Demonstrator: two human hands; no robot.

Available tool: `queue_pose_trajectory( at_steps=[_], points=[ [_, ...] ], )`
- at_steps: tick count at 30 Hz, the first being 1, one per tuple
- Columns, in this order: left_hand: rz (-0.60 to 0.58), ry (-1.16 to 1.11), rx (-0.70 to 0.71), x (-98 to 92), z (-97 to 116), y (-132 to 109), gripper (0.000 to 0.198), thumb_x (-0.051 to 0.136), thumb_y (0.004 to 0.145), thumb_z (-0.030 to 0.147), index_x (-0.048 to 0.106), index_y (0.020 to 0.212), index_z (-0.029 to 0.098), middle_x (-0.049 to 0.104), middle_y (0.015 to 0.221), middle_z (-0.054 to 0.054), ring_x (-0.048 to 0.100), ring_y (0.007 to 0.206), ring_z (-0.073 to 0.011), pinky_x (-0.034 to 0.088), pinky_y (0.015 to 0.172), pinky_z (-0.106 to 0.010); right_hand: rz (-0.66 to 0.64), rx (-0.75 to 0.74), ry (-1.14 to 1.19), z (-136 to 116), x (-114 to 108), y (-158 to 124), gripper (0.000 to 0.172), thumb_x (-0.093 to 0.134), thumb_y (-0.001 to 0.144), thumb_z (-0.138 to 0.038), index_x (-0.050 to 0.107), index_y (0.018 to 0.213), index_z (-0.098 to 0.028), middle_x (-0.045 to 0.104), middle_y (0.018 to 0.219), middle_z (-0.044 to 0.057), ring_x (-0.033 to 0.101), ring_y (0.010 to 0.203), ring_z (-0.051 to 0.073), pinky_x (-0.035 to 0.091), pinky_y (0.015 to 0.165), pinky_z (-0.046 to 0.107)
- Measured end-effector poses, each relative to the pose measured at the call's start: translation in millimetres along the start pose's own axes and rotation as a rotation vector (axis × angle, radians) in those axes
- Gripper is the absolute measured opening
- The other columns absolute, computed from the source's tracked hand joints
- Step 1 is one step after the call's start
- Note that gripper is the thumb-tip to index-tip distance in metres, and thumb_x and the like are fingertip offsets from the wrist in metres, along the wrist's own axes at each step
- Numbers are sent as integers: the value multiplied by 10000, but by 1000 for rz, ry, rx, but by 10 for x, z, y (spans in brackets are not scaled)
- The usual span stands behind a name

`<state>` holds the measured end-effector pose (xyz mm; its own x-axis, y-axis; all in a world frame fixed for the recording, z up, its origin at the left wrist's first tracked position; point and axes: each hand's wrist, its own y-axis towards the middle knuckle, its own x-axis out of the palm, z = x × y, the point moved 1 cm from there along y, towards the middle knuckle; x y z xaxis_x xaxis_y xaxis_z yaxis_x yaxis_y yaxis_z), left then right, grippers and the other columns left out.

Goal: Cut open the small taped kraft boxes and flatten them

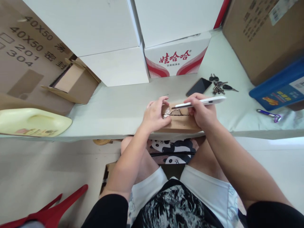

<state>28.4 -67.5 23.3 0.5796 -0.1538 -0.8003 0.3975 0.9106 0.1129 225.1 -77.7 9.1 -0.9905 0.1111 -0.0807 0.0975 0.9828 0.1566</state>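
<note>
A small brown cardboard box (pixel 180 123) lies at the near edge of the white table (pixel 114 107), in front of me. My left hand (pixel 155 114) is closed in a pinch on a bit of clear tape at the box's top left. My right hand (pixel 201 110) is closed around a white utility knife (pixel 201 102), which lies level across the top of the box along its taped seam.
A black phone (pixel 199 86) and a bunch of keys (pixel 219 86) lie behind the box. White cartons (pixel 177 58) and brown cartons (pixel 258 34) line the back. A purple-handled tool (pixel 269 114) lies right, a cream tray (pixel 33 122) left, a red stool (pixel 52 212) on the floor.
</note>
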Motion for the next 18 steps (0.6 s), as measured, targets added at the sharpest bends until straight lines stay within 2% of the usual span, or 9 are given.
queue_pose_trajectory(
  at_steps=[3,5,11,15,18],
  points=[
    [0,2,-6,-3,-2,-1,634,629,730,160,443,1329,255,694,1260,-50,630,1158,-250,450,1090,-449,178,-27,65,63,-67,40,415,432,921,-622,511,700,-280,331,493,-25,351,462,154,301,474,341],
    [-9,15,4,0,-8,3,639,621,722,144,440,1325,258,689,1268,-53,627,1164,-252,451,1091,-451,215,-35,79,86,-94,62,439,388,926,-643,471,680,-289,299,490,-20,342,458,164,316,482,358],
    [-4,24,42,21,-43,12,680,573,685,67,410,1318,251,671,1295,-72,627,1185,-250,451,1101,-453,163,-94,122,83,-80,62,431,414,932,-624,484,688,-276,321,509,-20,331,465,156,284,488,343],
    [-2,16,31,17,-48,6,691,558,662,45,406,1298,269,668,1299,-66,624,1210,-256,463,1091,-454,162,-52,94,69,-59,34,411,429,929,-589,513,687,-267,351,513,-22,337,475,145,284,486,329],
    [-3,16,27,8,-45,2,679,552,660,41,413,1284,270,669,1294,-66,626,1210,-255,458,1098,-452,36,-13,56,14,-21,9,299,566,892,-485,599,716,-245,447,516,-31,393,483,125,311,494,300]
  ],
)
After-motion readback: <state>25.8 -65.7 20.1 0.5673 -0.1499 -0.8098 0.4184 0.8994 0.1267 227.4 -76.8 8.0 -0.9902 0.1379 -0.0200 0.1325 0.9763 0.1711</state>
